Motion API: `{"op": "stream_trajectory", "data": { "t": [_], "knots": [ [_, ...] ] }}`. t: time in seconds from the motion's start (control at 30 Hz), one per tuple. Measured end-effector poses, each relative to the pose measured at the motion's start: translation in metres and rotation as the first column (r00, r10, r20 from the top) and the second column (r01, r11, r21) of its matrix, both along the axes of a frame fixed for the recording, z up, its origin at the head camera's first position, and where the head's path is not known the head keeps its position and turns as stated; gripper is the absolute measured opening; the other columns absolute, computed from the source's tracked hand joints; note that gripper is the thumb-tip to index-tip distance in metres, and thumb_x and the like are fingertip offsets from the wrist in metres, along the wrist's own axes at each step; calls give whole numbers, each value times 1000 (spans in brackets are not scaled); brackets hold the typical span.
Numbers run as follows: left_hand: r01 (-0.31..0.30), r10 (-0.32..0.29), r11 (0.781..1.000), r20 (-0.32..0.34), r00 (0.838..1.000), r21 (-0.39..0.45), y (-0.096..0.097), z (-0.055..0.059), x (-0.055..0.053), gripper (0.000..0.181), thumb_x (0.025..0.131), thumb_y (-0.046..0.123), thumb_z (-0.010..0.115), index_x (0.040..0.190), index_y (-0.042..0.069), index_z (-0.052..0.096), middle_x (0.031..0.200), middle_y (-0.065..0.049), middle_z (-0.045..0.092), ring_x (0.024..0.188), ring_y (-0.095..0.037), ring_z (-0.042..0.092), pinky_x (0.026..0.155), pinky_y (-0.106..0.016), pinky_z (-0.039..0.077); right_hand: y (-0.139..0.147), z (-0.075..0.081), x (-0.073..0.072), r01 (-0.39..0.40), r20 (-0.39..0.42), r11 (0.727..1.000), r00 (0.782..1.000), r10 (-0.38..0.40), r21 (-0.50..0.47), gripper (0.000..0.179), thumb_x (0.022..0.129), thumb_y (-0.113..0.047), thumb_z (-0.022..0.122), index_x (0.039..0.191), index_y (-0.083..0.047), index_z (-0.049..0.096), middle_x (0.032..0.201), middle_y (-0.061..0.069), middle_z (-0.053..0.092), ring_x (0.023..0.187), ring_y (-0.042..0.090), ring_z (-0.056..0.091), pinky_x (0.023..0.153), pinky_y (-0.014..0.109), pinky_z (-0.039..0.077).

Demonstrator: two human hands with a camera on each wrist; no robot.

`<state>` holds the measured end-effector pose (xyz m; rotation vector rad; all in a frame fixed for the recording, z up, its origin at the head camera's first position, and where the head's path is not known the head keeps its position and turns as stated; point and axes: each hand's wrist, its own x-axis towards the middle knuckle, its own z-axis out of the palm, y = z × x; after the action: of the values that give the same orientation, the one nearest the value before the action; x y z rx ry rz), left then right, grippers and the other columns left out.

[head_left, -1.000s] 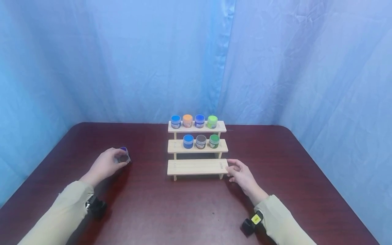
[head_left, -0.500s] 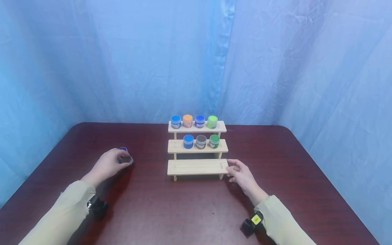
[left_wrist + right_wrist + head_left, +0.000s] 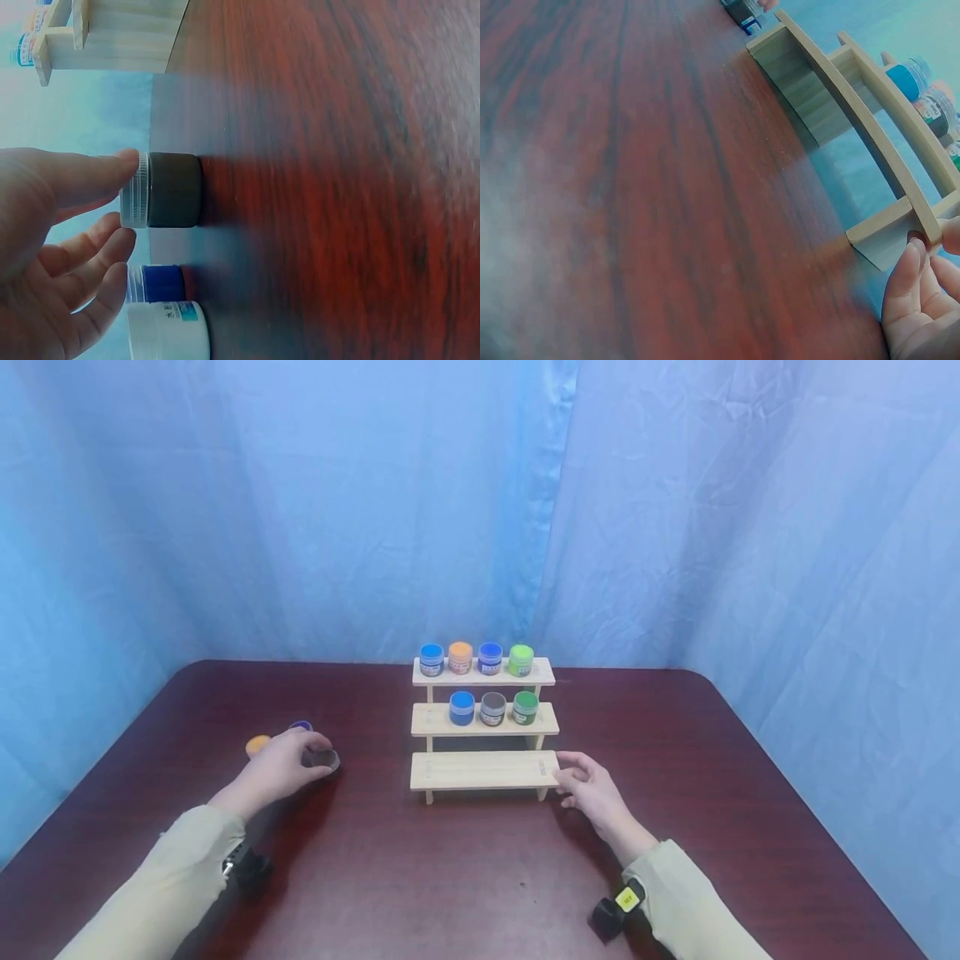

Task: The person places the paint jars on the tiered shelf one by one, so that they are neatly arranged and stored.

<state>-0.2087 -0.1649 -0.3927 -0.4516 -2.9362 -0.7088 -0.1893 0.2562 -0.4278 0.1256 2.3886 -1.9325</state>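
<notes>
My left hand (image 3: 281, 768) pinches a small dark paint jar (image 3: 176, 190) by its clear lid, thumb on one side and fingers on the other. The jar is upright, its base right at the tabletop. Beside it stand a blue jar (image 3: 163, 283) and a white-bodied jar (image 3: 169, 330), close to my curled lower fingers. My right hand (image 3: 592, 789) holds the right end of the lowest step of a three-tier wooden rack (image 3: 480, 770), its thumb and fingers around the board's end in the right wrist view.
Several paint jars line the rack's top step, among them an orange one (image 3: 461, 658) and a light green one (image 3: 521, 661). The middle step bears a blue (image 3: 462, 708), a dark (image 3: 492, 709) and a green jar (image 3: 525, 708). Blue curtains (image 3: 360, 510) surround the dark red table (image 3: 465, 877).
My left hand has shifted right and slightly nearer with the dark jar, and an orange-topped jar now shows behind it. The right hand stays at the rack's end.
</notes>
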Motion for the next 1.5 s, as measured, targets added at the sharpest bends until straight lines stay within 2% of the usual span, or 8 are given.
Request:
{"op": "stream_trajectory", "data": {
  "t": [0.37, 0.6, 0.77, 1.0, 1.17, 1.5],
  "knots": [
    [19, -15, 999, -68, 998, 51, 9, -6, 4, 29, 75, 15, 73, 99, 1, 66, 87, -8, 65, 79, -20, 59, 73, -39, 49, 1, -1, 0, 6, 2, 1000, 1000, -6, -6, 41, 90, -2, 51, 130, 2, 44, 80, -5, 59, 68, 9, 52, 54, 20, 48],
    [33, -33, 987, -4, 999, 155, 14, -11, 9, 30, 76, 13, 73, 102, 0, 65, 89, -9, 66, 80, -20, 60, 73, -35, 49, 1, -2, 1, 6, 1, 1000, 1000, -6, 9, 40, 91, -3, 51, 130, 2, 44, 81, -3, 60, 68, 10, 52, 54, 20, 48],
    [42, -44, 977, 8, 999, 208, 17, -15, 11, 31, 76, 11, 73, 104, 0, 63, 94, -13, 67, 88, -27, 63, 79, -43, 51, 1, -1, 2, 3, 1, 1000, 1000, -3, -10, 41, 90, -2, 51, 131, 3, 43, 79, -6, 59, 67, 8, 52, 54, 19, 48],
    [51, -49, 978, -15, 999, 201, 19, -21, 12, 35, 76, 6, 72, 108, -2, 62, 103, -16, 66, 96, -31, 62, 86, -48, 48, 1, 0, 3, -2, -4, 1000, 1000, 2, -12, 42, 90, -2, 51, 131, 4, 42, 78, -7, 59, 67, 8, 52, 54, 19, 48],
    [38, -35, 980, -21, 999, 196, 20, -24, 13, 35, 75, 5, 72, 108, -1, 62, 103, -17, 66, 96, -31, 62, 87, -49, 48, 1, -1, 2, -4, 0, 1000, 1000, 4, -12, 42, 90, -2, 51, 131, 3, 43, 77, -8, 58, 67, 9, 53, 54, 19, 48],
    [-7, 9, 972, -8, 1000, 236, 20, -26, 13, 37, 75, 9, 74, 109, 0, 64, 104, -17, 68, 95, -30, 64, 86, -47, 50, 1, -3, -1, 10, -6, 1000, 1000, -10, 6, 40, 90, -2, 51, 130, 2, 45, 79, -5, 59, 68, 10, 53, 55, 20, 49]
  ]
}}
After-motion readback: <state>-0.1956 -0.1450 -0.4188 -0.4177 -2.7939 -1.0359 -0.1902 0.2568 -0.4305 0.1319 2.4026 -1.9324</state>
